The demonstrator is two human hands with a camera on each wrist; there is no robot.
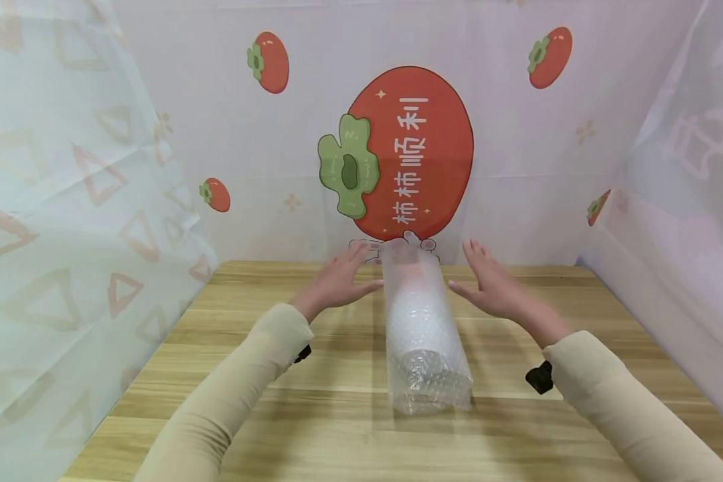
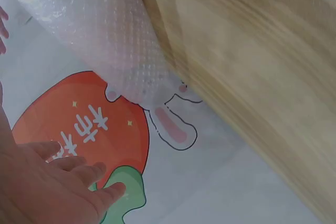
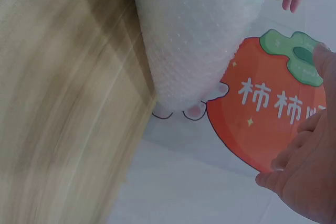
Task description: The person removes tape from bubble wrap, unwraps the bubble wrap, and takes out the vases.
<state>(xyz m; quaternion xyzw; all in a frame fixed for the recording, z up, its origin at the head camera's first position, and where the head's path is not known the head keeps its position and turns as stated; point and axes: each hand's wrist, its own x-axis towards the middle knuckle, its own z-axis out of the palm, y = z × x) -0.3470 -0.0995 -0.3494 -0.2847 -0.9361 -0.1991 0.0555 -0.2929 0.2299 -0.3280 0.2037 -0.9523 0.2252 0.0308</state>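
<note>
A makeshift recording booth: printed cloth backdrop [image 1: 397, 154] hung round a bare wooden table [image 1: 337, 428].

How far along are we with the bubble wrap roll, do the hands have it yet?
Done so far: the bubble wrap roll lies on the wooden table, lengthwise away from the person. In hand: nothing yet; the left hand and right hand are open on either side of its far end, apparently just short of touching. Left: closing on the roll and everything after.

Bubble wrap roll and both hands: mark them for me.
Bubble wrap roll [image 1: 422, 321], head view, middle of its side.
Left hand [image 1: 337, 281], head view, back of the hand.
Right hand [image 1: 494, 286], head view, back of the hand.
</note>
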